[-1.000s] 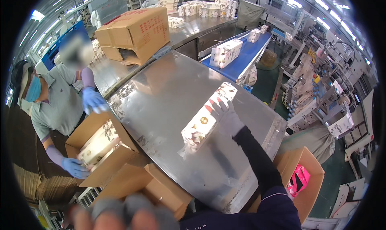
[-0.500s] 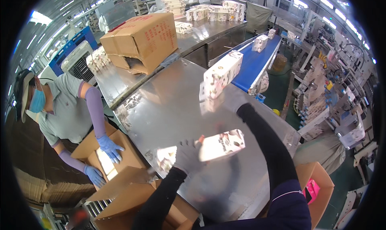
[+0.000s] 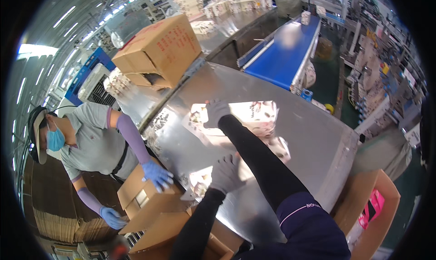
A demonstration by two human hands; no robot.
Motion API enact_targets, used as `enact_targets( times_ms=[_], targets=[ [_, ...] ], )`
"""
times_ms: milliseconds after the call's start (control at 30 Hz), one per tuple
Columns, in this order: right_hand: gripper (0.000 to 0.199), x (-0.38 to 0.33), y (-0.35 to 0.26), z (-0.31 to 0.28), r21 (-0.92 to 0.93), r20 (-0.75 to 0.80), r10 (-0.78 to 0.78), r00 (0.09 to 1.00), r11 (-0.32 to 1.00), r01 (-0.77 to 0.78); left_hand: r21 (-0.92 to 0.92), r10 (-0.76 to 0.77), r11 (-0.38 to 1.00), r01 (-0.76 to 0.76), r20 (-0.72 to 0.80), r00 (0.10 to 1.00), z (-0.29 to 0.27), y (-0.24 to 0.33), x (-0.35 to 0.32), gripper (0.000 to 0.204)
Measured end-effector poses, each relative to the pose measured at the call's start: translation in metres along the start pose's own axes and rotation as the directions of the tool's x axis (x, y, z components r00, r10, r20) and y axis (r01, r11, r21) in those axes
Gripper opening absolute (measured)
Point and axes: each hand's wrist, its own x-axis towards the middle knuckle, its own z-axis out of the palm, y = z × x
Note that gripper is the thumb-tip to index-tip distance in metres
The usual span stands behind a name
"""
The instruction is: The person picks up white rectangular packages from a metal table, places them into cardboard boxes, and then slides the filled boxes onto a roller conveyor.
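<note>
Two white packs with a floral print lie across the metal table in front of me, one nearer and one farther. My right hand (image 3: 218, 113), in a grey glove, is closed over the left part of the farther pack (image 3: 254, 116). My left hand (image 3: 225, 174), also gloved in grey, grips the nearer pack (image 3: 279, 147) from above. My right forearm hides part of the nearer pack. Both packs are somewhat blurred, and the undersides of my fingers are hidden.
A blue conveyor belt (image 3: 277, 62) carries more packs at the far right. A large carton (image 3: 156, 51) stands at the far left. On the left, a co-worker's gloved hands (image 3: 156, 174) are at an open carton (image 3: 136, 196). Another open carton (image 3: 379, 210) stands at lower right.
My right hand has moved left and nearer from the belt's end, bringing a pack down flat beyond the other one. My left hand has shifted slightly right with its pack.
</note>
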Motion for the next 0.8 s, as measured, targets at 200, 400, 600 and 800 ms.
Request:
enact_targets(
  times_ms=[200,400,600,800],
  targets=[
    [0.099,-0.085,0.049,-0.01,-0.026,0.007,0.129,0.992,0.991,-0.129,0.042,0.12,0.992,-0.118,-0.054,0.991,-0.01,0.018,-0.02,0.073],
    [0.053,-0.174,0.109,-0.034,0.243,0.164,0.426,0.89,0.857,-0.455,0.312,0.328,0.916,-0.253,-0.219,0.919,-0.108,0.016,-0.153,0.052],
    [0.042,-0.275,0.128,0.011,0.879,0.396,0.213,0.893,-0.369,-0.302,-0.046,-0.171,0.985,0.168,-0.445,0.879,-0.168,0.001,-0.366,0.066],
    [0.048,-0.306,-0.073,-0.061,0.801,0.126,-0.111,0.986,-0.574,-0.167,0.041,-0.508,0.84,0.541,0.407,0.759,0.003,-0.022,-0.426,0.074]
  ],
)
